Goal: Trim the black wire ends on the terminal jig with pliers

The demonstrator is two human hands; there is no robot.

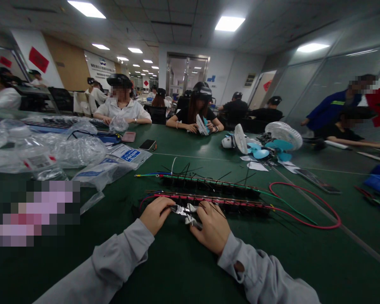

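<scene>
long, loose grey sleeves cover both arms; the left sleeve [114,261] is creased and rumpled, the right sleeve [266,270] wrinkled, with a small gap near its cuff [229,253].

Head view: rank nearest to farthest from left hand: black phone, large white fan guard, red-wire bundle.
1. Red-wire bundle: just ahead of the left hand
2. Black phone: well beyond, roughly straight ahead
3. Large white fan guard: far right

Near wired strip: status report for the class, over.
Left hand, right hand at small silvery item, grip unclear. Near wired strip on table, red cable looping off right end. Far wired strip just behind.
</scene>
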